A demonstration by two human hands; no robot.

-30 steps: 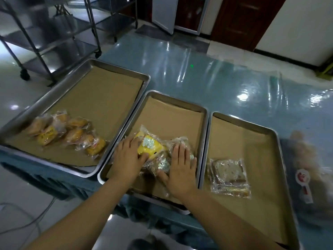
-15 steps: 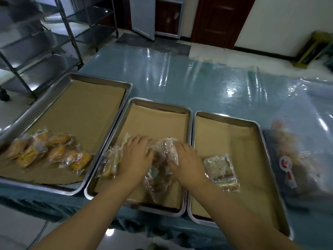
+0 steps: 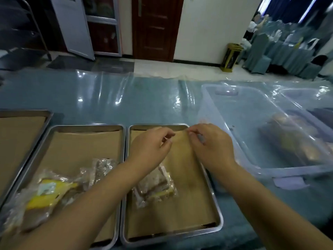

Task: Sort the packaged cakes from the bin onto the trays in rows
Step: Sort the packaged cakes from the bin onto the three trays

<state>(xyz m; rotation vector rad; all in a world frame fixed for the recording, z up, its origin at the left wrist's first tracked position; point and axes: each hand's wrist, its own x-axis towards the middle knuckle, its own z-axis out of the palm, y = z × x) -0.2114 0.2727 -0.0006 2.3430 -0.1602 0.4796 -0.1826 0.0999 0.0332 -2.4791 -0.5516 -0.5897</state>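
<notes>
Three paper-lined steel trays stand side by side: the left tray (image 3: 23, 112), the middle tray (image 3: 86, 126) and the right tray (image 3: 219, 213). A yellow-labelled cake pack (image 3: 46, 192) and clear-wrapped packs (image 3: 102, 165) lie in the middle tray. One pale cake pack (image 3: 155, 186) lies in the right tray. My left hand (image 3: 151, 147) and my right hand (image 3: 210, 148) hover over the far part of the right tray, fingers loosely curled, holding nothing. The clear plastic bin (image 3: 234, 109) stands just right of my right hand, with packaged cakes (image 3: 297, 139) blurred inside.
A second clear bin (image 3: 306, 98) sits behind the first at the far right. The table wears a blue cloth under a plastic sheet (image 3: 126, 98). Beyond it are a dark door (image 3: 155, 27), a gold floor bin (image 3: 230, 56) and covered chairs (image 3: 261, 51).
Both hands left the packs in the middle tray and moved right and farther out, over the right tray. The view swung right, bringing the bin fully into sight.
</notes>
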